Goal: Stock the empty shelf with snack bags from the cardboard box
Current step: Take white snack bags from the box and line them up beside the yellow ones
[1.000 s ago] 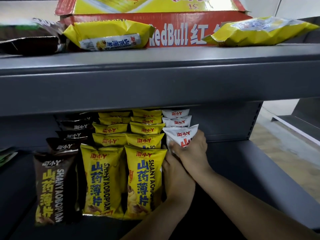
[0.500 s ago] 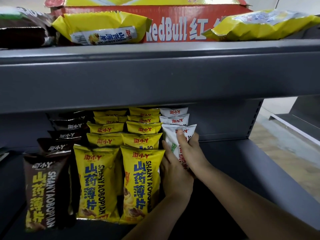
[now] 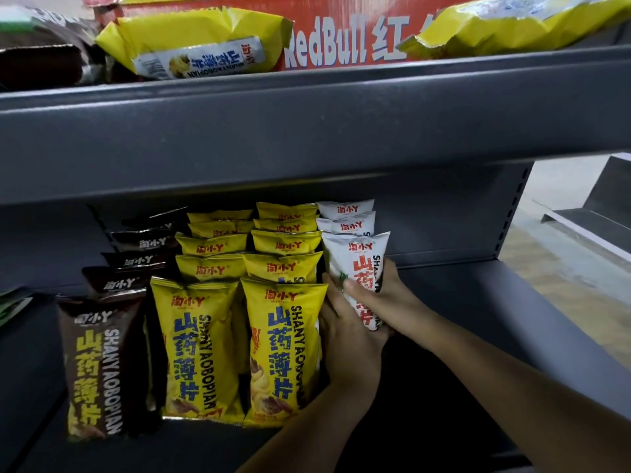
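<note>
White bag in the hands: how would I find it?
Find the lower grey shelf, under the red cardboard box. Bags stand there in rows: brown, yellow, yellow, then white at the right end. It is the front white bag, the only one the left hand and right hand touch.

Lower dark grey metal shelf (image 3: 495, 319): upright rows, left to right: brown foil snack bags (image 3: 99, 367), two rows of yellow foil snack bags (image 3: 201, 349), white foil snack bags (image 3: 345, 213). Upper grey metal shelf (image 3: 307, 124): red cardboard box (image 3: 341, 42), flat yellow packets (image 3: 198, 46) in front.
</note>
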Available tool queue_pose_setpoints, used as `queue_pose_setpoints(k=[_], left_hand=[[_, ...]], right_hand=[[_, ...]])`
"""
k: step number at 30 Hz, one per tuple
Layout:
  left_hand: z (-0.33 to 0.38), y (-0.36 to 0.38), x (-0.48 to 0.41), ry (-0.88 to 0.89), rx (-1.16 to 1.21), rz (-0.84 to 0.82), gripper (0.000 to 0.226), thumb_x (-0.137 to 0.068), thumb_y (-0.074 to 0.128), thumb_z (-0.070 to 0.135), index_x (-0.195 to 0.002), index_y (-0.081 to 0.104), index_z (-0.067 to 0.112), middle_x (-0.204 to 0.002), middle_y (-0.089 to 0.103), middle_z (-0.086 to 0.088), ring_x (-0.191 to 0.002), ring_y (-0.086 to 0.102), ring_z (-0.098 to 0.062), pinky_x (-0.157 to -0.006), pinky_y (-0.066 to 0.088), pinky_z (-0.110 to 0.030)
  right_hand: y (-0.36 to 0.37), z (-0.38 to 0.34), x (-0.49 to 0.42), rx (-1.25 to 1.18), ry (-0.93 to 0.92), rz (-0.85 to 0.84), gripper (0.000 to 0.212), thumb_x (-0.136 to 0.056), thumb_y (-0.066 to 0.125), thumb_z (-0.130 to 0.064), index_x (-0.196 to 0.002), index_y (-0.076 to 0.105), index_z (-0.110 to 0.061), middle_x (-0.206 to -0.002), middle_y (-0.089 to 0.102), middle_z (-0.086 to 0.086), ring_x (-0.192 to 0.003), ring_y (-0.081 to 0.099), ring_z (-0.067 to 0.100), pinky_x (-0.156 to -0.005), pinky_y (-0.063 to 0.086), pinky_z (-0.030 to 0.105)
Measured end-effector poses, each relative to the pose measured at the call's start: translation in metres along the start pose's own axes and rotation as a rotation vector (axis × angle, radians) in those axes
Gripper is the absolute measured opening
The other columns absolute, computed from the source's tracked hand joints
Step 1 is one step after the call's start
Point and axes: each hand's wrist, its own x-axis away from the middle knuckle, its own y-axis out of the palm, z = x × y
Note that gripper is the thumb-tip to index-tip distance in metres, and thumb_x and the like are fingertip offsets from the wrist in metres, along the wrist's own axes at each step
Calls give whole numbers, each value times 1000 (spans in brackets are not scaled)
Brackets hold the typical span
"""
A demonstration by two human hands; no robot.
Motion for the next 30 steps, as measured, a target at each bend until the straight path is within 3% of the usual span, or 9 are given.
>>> queue_pose_setpoints(k=[3, 5, 8, 15, 19, 22, 26, 28, 30], left_hand=[[0, 0, 3, 10, -8, 57, 110, -71, 75, 39, -149, 3, 12, -149, 27, -9, -142, 24, -21, -116, 20, -29], [0, -1, 4, 7, -28, 53, 108, -73, 73, 38, -149, 2, 10, -152, 21, -10, -143, 19, -21, -117, 19, -31], [1, 0, 4, -11, -50, 52, 105, -76, 71, 34, -149, -1, 9, -152, 17, -11, -143, 18, -22, -117, 20, -33], [5, 3, 5, -16, -148, 102, 87, -88, 58, 37, -149, 5, 3, -148, 27, -14, -139, 27, -25, -117, 22, -33], [8, 3, 6, 16, -188, 192, 73, -91, 57, 31, -146, 22, -3, -142, 38, -20, -134, 38, -30, -114, 29, -37], [12, 1, 7, 18, -155, 197, 71, -93, 53, 29, -147, 18, -2, -147, 32, -21, -138, 32, -30, -116, 26, -36], [20, -7, 12, 33, -87, 127, 89, -86, 61, 24, -149, 2, 4, -154, 11, -16, -145, 11, -28, -118, 13, -33], [25, -12, 18, 40, -77, 120, 90, -84, 61, 19, -149, 1, 3, -154, 9, -16, -145, 7, -28, -118, 9, -32], [31, -19, 27, 75, -70, 135, 85, -84, 57, 16, -149, 4, 2, -153, 12, -15, -144, 10, -27, -118, 8, -31]], right_hand=[[-1, 4, 1, 89, -31, -29, 65, -83, 73, -29, -135, 34, -21, -115, 44, -20, -108, 54, -3, -76, 49, 10], [3, 4, 0, 136, -29, 17, 64, -81, 74, -35, -131, 36, -22, -120, 47, -11, -118, 53, 8, -94, 51, 30], [8, 4, 0, 166, 2, 72, 63, -77, 74, -45, -124, 36, -25, -119, 48, -7, -116, 54, 13, -96, 51, 45], [18, 6, 4, 217, 76, 197, 76, -55, 59, -78, -111, 34, -33, -110, 59, -10, -99, 61, 10, -86, 53, 38], [20, 6, 3, 165, 92, 197, 68, -68, 68, -66, -114, 36, -28, -110, 59, -8, -95, 59, 6, -71, 48, 25], [19, 2, 3, 62, 87, 179, 63, -78, 72, -50, -121, 40, -17, -112, 60, -7, -96, 60, 3, -66, 45, 16], [9, -9, 15, -46, 125, 164, 52, -89, 56, -55, -121, 43, -17, -112, 62, -7, -93, 61, 1, -67, 45, 14], [1, -12, 24, -36, 135, 185, 54, -95, 45, -54, -125, 49, -10, -118, 63, -3, -100, 62, 7, -75, 45, 17], [-7, -14, 39, 0, 123, 233, 45, -99, 41, -48, -117, 54, -9, -109, 64, -7, -92, 60, 2, -70, 43, 9]])
